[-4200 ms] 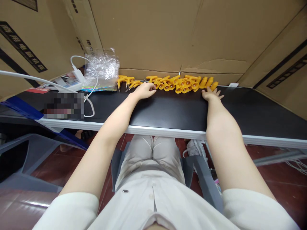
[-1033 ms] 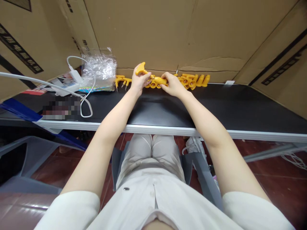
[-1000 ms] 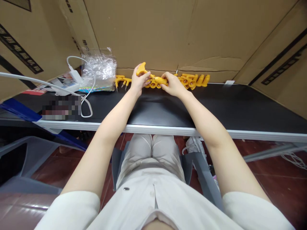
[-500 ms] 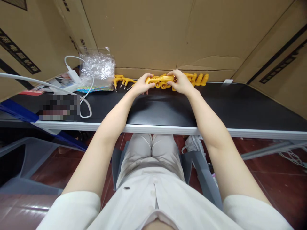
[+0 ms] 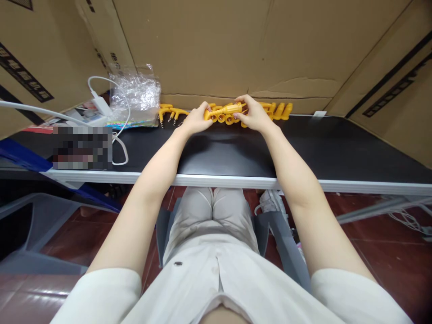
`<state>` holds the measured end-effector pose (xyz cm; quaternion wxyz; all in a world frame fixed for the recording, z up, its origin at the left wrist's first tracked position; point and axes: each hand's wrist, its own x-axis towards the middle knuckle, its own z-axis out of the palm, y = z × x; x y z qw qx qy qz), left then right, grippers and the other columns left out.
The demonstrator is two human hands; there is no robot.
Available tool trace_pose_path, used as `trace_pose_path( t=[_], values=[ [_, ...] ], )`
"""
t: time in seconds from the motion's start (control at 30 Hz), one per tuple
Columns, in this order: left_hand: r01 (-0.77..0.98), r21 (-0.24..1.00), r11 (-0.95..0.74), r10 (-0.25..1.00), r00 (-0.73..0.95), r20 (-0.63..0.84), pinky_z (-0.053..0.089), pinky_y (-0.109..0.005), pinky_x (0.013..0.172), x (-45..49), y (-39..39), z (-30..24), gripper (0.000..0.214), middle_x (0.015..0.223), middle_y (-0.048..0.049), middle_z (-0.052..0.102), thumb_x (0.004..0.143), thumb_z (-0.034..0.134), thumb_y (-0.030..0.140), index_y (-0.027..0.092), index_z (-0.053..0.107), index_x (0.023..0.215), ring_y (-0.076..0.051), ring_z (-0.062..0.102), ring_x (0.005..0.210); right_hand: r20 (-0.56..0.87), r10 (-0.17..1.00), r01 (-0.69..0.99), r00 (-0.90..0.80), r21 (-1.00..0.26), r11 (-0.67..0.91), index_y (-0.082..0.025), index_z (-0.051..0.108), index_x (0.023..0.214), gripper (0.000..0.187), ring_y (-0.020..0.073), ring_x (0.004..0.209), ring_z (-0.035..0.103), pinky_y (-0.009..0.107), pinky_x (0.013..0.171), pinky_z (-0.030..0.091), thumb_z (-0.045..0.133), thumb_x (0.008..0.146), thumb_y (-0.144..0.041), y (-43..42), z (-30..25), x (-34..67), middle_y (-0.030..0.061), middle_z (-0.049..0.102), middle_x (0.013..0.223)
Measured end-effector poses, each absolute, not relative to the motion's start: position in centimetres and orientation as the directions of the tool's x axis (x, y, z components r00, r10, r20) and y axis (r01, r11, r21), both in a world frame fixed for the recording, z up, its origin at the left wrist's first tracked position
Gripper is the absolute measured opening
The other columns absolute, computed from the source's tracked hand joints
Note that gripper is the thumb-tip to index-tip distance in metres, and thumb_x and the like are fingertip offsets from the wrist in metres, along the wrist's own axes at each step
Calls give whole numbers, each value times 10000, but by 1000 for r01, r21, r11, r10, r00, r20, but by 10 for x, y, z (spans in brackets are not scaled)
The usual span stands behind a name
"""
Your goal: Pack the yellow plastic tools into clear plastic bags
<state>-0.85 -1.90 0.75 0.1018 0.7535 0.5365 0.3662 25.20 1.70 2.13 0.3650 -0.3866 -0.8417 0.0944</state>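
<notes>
A row of yellow plastic parts point(image 5: 275, 110) lies along the far edge of the black table point(image 5: 337, 148), against the cardboard wall. Both my hands hold one yellow part point(image 5: 224, 109) between them, just above that row. My left hand point(image 5: 197, 121) pinches its left end with closed fingers. My right hand point(image 5: 253, 116) grips its right end, fingers curled. A few yellow T-shaped pieces point(image 5: 170, 112) with metal tips lie to the left of my left hand.
A crumpled clear plastic bag point(image 5: 135, 96) sits at the back left, with a white charger and cable point(image 5: 101, 103) beside it. Cardboard boxes point(image 5: 219, 45) wall in the table at the back and sides. A grey plastic chair point(image 5: 33, 225) stands at lower left.
My right hand came in from the right end of the row to meet my left. Together they lifted a yellow part, turned it level and now hold it low over the row.
</notes>
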Motion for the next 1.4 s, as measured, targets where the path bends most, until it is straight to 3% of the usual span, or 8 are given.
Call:
trace_pose_path(
  t=[0.23,0.4,0.6,0.9,1.07,1.2,1.3,1.4],
  values=[
    [776,468,-423,850,160,502,551,-477,1015,-14,-17,8,332,909,-35,710,812,695,157,274,591,1105,-313,760,1004,479,756,449,-446,-611,652,-282,638,1346,666,301,1139,741,522,1032,648,916,793,-530,18,21,256,103,667,1397],
    [757,459,-466,827,187,531,555,-432,972,-16,-15,7,319,855,-19,699,805,708,176,274,589,1084,-290,755,940,454,791,434,-410,-666,607,-244,695,1162,618,308,1047,776,537,1009,648,951,727,-600,8,27,257,100,750,1203],
    [700,501,-508,807,184,561,548,-441,977,-17,-15,7,301,846,-35,699,796,700,182,274,611,1068,-301,754,964,385,837,407,-390,-743,531,-235,700,941,652,321,844,794,550,883,664,806,776,-857,-2,30,252,89,743,825],
    [686,524,-505,815,181,550,547,-460,984,-9,-22,11,342,853,-32,677,766,681,137,265,608,1074,-306,737,978,323,894,293,-310,-862,413,-200,713,885,908,271,600,733,453,634,673,523,754,-1078,5,21,244,51,614,573],
    [675,542,-501,817,163,553,559,-451,970,-10,-18,10,318,844,-21,645,753,704,130,259,590,1020,-290,711,965,312,898,312,-310,-859,406,-194,731,1019,915,279,653,762,463,697,679,503,807,-1055,9,21,244,63,665,656],
    [666,555,-498,818,149,555,570,-442,957,-13,-17,9,305,840,-15,641,758,729,152,265,580,999,-277,704,943,368,854,340,-369,-801,492,-240,691,1158,756,294,827,806,456,769,659,679,838,-925,3,25,249,70,749,873],
    [678,542,-497,816,152,558,569,-439,951,-14,-18,9,302,834,-19,656,761,718,153,272,589,1007,-279,712,931,390,837,344,-383,-781,521,-258,668,1093,695,289,814,787,467,757,647,820,764,-851,0,27,250,70,768,921],
    [691,521,-502,810,164,563,557,-442,965,-13,-20,10,317,841,-30,677,765,695,148,271,605,1043,-292,735,946,367,854,329,-368,-808,489,-250,624,910,745,271,692,745,482,732,645,726,737,-968,-2,28,248,76,739,795]
  ],
)
